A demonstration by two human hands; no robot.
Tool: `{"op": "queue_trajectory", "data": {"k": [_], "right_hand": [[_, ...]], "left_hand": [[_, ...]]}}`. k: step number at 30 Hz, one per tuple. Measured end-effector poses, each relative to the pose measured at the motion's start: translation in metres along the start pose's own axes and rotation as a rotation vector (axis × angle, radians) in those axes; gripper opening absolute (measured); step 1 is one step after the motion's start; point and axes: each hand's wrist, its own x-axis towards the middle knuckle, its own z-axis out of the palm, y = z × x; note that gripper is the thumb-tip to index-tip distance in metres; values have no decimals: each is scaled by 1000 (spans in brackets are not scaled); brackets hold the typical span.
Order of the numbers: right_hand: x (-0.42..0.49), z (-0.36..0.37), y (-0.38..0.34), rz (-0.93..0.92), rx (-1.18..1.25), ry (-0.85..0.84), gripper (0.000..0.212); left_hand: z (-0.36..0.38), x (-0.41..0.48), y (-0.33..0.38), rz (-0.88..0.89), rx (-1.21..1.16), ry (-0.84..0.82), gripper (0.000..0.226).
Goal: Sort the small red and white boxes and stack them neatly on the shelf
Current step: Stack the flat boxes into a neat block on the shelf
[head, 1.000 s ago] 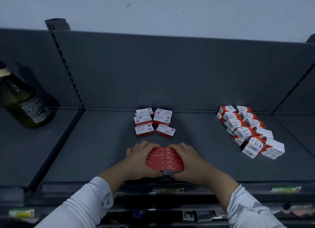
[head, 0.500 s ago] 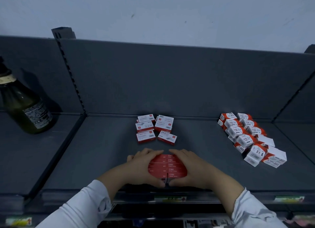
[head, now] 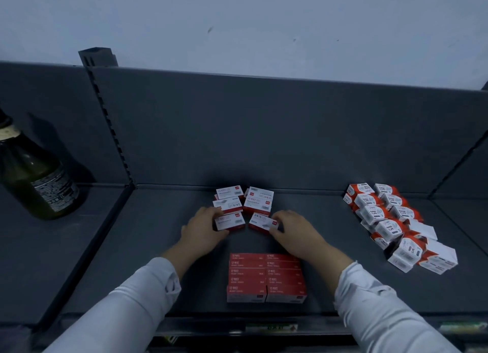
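Head view: I see the left hand (head: 203,230) curled round the near-left white-and-red cardboard box (head: 229,221), the right hand (head: 293,230) pinching the near-right white-and-red box (head: 262,222) — both on the dark grey metal shelf (head: 148,260), behind the block of red boxes (head: 265,277).

"24/6" stands in dark figures on the white top of the front right box (head: 262,222). It appears again, upside down, on the box behind (head: 228,204). The side boxes (head: 375,213) read "PAPER", with a second word that is unclear. Print on the red stack (head: 265,276), front left box (head: 229,220), bottle label (head: 54,191) and shelf-edge tag (head: 270,327) is too small or blurred to read.
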Motion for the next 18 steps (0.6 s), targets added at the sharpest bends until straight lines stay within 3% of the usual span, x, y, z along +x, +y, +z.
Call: {"op": "queue_trajectory", "data": {"k": [6, 12, 18], "right_hand": [[15, 8, -4, 114, 6, 22, 41], [16, 8, 0, 114, 24, -7, 34], [2, 2, 10, 105, 126, -52, 31]], "left_hand": [[8, 5, -1, -13, 56, 76, 49], [5, 4, -2, -4, 125, 60, 52], [4, -5, -5, 119, -52, -26, 51]]}}
